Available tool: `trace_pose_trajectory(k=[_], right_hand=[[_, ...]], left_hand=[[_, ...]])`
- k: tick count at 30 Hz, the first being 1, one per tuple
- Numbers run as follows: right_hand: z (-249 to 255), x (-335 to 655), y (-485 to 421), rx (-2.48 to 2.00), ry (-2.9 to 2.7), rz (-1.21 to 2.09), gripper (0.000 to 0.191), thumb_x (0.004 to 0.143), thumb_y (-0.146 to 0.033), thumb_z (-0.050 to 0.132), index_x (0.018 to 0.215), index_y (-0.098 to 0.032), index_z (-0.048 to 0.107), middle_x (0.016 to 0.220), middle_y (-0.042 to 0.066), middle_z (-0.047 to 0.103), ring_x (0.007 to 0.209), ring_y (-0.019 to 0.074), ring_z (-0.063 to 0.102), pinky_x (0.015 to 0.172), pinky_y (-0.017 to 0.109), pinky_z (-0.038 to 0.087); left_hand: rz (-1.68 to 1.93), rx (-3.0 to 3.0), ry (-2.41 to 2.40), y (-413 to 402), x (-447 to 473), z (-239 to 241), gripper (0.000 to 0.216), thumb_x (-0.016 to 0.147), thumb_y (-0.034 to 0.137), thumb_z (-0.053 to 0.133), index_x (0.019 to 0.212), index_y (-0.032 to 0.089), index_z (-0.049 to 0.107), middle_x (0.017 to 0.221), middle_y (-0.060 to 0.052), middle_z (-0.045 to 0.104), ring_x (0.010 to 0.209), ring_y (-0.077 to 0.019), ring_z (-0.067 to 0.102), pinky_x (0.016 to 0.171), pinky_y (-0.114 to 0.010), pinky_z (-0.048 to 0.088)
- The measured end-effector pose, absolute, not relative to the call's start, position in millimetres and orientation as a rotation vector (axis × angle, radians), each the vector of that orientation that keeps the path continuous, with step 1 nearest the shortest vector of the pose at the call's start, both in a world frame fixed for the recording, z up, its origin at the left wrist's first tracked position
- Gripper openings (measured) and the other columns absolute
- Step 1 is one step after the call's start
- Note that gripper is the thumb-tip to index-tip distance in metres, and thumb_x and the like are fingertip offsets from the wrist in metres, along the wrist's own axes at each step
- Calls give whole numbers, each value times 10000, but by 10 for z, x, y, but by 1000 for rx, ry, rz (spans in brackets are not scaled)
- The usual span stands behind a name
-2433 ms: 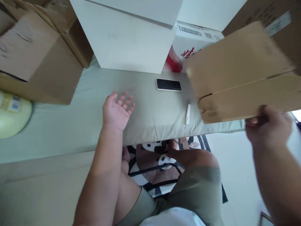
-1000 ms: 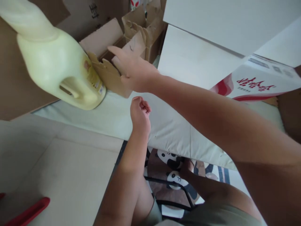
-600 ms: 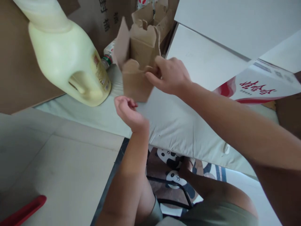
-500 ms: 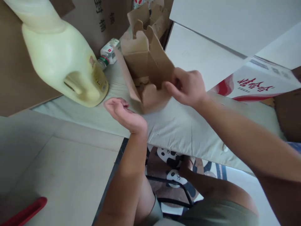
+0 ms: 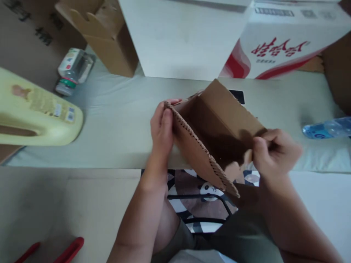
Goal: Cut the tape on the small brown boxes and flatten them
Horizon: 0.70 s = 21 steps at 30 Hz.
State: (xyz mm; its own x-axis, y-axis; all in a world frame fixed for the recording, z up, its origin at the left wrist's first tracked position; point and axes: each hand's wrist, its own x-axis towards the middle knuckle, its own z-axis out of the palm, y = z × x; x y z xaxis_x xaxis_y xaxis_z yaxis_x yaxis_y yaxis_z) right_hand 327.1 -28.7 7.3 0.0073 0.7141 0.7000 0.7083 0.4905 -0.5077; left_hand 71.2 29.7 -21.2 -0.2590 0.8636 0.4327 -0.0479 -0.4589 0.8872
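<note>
Background carton, red-lettered — cardboard box between fingers

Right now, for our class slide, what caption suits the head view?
Bare left hand and bare right hand grip an open brown cardboard box over the edge of a pale-green cloth.

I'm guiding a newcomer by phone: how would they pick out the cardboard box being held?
Below the plain white box at top centre, find the front edge of the pale green surface. Over it, between the left hand and right hand, is the open cardboard box. Unlike the brown box left of the white one, it is held tilted, its corrugated edge showing.
</note>
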Motion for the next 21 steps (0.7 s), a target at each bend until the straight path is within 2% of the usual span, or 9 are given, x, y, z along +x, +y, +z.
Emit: trace_pose_trajectory(k=[2,4,6,10,13,16,21], right_hand=[[13,3289,-315,-1271,-1556,99,233,866,-388,771,828,-237,599,677,-23,596,549,124,528,515,279,390],[-38,3273,-351,-1197,-1430,275,329,864,-394,788,1104,-278,596,814,-7,663,663,160,616,599,303,480],[-92,3247,-392,-1060,-1391,477,439,887,-366,772,1255,-321,536,871,-8,696,717,172,661,647,314,537],[-180,3244,-444,-913,-1522,615,499,848,-264,775,1308,-306,587,1129,50,731,1015,238,729,848,406,630],[-200,3266,-443,-864,-1645,629,441,864,-199,735,1284,-315,670,1207,70,732,1158,270,718,1005,475,624],[-218,3263,-425,-829,-1713,633,393,878,-327,759,1269,-317,722,1239,97,729,1196,296,708,1098,518,590],[-320,3255,-366,-729,-1709,624,564,872,-611,703,1352,-315,701,1261,111,715,1179,325,708,1125,567,559]], left_hand=[[1813,1384,1119,338,774,-232,471,1014,641,516,1012,229,743,1073,-57,774,1075,-233,739,1016,-392,555],[1825,1383,1148,366,825,-254,480,1011,637,529,955,213,748,1027,-65,776,1027,-223,747,984,-385,560],[1841,1365,1162,373,875,-270,485,994,640,562,890,200,736,980,-73,774,986,-219,747,950,-382,559],[1881,1361,1219,352,940,-286,479,973,642,594,789,211,694,912,-64,761,900,-201,716,886,-367,540],[1840,1351,1265,354,938,-305,408,956,605,643,821,230,729,898,-42,753,856,-179,691,845,-336,537],[1782,1337,1265,389,909,-344,352,877,590,750,936,243,766,971,-38,761,933,-189,714,890,-327,555],[1701,1349,1267,437,853,-401,391,859,557,773,1092,243,763,1144,-68,755,1106,-240,722,1037,-384,554]])
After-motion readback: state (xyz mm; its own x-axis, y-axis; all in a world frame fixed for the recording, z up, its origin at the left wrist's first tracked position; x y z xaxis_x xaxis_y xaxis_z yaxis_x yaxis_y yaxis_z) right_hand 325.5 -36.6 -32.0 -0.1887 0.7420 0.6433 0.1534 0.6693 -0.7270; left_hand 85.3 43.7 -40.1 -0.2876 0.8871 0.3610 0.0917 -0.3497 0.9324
